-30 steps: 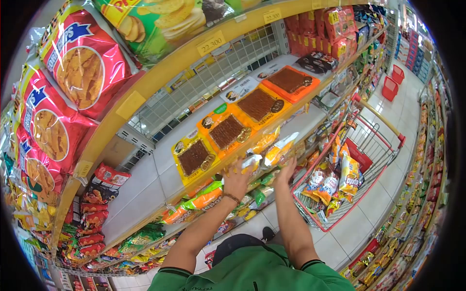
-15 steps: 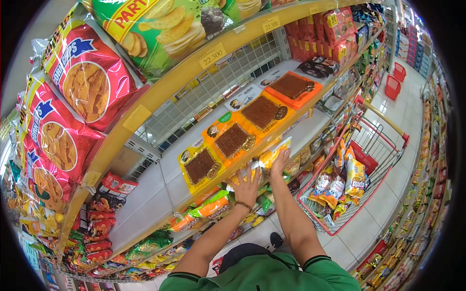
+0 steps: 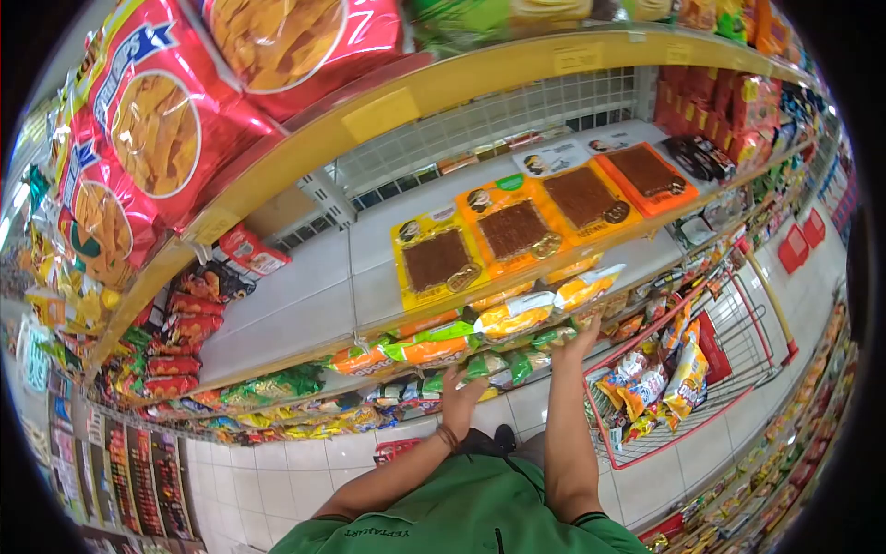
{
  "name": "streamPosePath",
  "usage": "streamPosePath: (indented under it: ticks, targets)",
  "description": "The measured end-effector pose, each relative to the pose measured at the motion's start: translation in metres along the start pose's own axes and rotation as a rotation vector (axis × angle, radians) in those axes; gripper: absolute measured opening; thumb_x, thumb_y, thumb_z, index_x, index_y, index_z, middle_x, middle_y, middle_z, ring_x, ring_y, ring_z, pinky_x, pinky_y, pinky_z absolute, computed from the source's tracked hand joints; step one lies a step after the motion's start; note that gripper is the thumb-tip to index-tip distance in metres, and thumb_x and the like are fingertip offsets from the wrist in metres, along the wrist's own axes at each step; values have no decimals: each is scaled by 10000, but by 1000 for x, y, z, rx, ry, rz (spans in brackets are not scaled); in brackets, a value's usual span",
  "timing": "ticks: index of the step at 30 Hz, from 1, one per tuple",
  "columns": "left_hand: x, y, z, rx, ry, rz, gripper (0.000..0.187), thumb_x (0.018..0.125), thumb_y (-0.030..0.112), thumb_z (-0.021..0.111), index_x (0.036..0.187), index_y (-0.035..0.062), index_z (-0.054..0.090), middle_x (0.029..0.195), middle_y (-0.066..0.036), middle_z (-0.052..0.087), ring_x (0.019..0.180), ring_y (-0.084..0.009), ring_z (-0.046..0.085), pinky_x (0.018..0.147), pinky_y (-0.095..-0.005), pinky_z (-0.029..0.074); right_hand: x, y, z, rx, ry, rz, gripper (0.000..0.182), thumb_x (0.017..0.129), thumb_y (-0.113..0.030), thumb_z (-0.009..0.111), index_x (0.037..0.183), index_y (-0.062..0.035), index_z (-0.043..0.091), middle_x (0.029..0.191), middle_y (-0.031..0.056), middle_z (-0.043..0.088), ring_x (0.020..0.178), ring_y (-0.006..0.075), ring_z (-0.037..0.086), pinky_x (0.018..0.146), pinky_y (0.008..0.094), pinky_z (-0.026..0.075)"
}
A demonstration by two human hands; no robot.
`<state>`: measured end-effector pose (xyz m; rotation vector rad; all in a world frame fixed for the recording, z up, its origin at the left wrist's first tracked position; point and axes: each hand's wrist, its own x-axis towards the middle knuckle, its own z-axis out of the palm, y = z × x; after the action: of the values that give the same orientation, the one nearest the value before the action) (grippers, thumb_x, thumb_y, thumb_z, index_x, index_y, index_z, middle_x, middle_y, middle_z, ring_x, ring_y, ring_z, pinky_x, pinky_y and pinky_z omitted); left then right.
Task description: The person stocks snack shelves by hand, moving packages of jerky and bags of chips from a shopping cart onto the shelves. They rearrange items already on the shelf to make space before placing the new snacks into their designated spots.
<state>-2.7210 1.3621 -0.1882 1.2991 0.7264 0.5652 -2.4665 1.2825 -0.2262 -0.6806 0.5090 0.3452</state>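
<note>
My left hand point(image 3: 460, 395) is low in front of the shelf, fingers apart and pointing up toward the green packets point(image 3: 484, 365), holding nothing visible. My right hand point(image 3: 577, 342) reaches up just below an orange and white snack bag point(image 3: 591, 286), its fingers loosely extended at the packets under that bag. To its left lie a yellow-orange snack bag point(image 3: 515, 316) and an orange and green snack bag point(image 3: 429, 343), in a row along the shelf front. Flat brown snack packs in yellow point(image 3: 438, 261) and orange point(image 3: 517, 229) wrappers lie on the shelf above.
A red-framed shopping cart point(image 3: 637, 452) with several snack bags stands at right on the tiled floor. Big red corn chip bags point(image 3: 157, 134) fill the upper left shelf. Red packs point(image 3: 749, 102) stand at the far right end, and red baskets point(image 3: 794, 247) sit farther down the aisle.
Both hands have come down off the yellow-orange bags, which now lie exposed in the row. The view has swung left, so the shelf and cart appear farther right.
</note>
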Motion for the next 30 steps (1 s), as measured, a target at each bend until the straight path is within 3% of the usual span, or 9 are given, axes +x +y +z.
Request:
streamPosePath:
  ticks: [1, 4, 7, 15, 19, 21, 23, 25, 30]
  targets:
    - [2, 0, -7, -634, 212, -358, 802, 873, 480, 715, 1490, 117, 352, 1558, -171, 315, 1422, -423, 310, 1131, -606, 341, -16, 3, 1, -70, 114, 61, 804, 898, -621, 527, 1561, -245, 271, 1613, 97, 239, 1430, 421, 263, 1064, 740, 253]
    - [30, 38, -11, -1232, 460, -379, 844, 892, 588, 654, 1504, 108, 324, 1565, -165, 316, 1432, -424, 303, 1161, -604, 309, -25, 24, 1, -21, -23, 224, 846, 883, -681, 489, 1576, -279, 214, 1652, 106, 102, 1456, 497, 147, 1001, 831, 215]
    - [69, 7, -28, -1196, 121, -75, 886, 880, 664, 608, 1508, 107, 324, 1560, -178, 331, 1433, -426, 314, 1170, -624, 285, -65, 23, 35, -105, 26, 279, 881, 910, -665, 478, 1591, -306, 48, 1649, 110, -8, 1449, 562, 83, 992, 849, 249]
    - [72, 4, -17, -1152, 202, 33, 932, 866, 687, 604, 1525, 106, 292, 1525, -188, 378, 1400, -435, 368, 1154, -633, 302, -72, 26, 33, -258, 4, 240, 877, 920, -636, 479, 1594, -243, 79, 1624, 151, 87, 1452, 495, 174, 1080, 766, 234]
    - [40, 18, -36, -1157, 261, -305, 1049, 829, 718, 631, 1566, 110, 196, 1597, -212, 188, 1427, -547, 200, 1122, -637, 326, -67, 72, -39, -504, -21, 117, 590, 926, -496, 573, 1365, -124, 443, 1307, 130, 516, 1237, 319, 517, 979, 542, 470]
    - [19, 32, -52, -915, 620, -197, 948, 900, 598, 635, 1556, 47, 229, 1633, -183, 140, 1452, -441, 253, 1176, -564, 244, -110, 85, -48, -697, -237, 106, 284, 944, -303, 615, 1117, -84, 561, 996, 49, 607, 954, 236, 634, 832, 430, 527]
    - [31, -36, -116, -132, 1005, 195, 811, 967, 458, 593, 1561, 44, 229, 1627, -186, 185, 1471, -348, 256, 1201, -458, 213, -110, 117, -81, -788, -743, -138, 167, 943, -133, 612, 1094, -65, 619, 939, 50, 636, 848, 233, 665, 759, 392, 540]
    - [36, -30, -159, -49, 1127, 440, 693, 976, 452, 550, 1534, 109, 320, 1533, -136, 366, 1431, -258, 317, 1181, -488, 187, -140, 115, -52, -965, -902, -279, 190, 899, -90, 627, 1087, -59, 637, 908, 64, 650, 827, 226, 661, 735, 362, 535]
    - [72, -45, -269, -586, 470, 374, 627, 1005, 377, 581, 1471, 28, 347, 1380, -139, 520, 1277, -264, 506, 1075, -420, 411, -158, 101, 17, -1356, -1245, -696, 307, 830, -60, 647, 1137, -67, 646, 930, 114, 678, 864, 297, 670, 775, 411, 546]
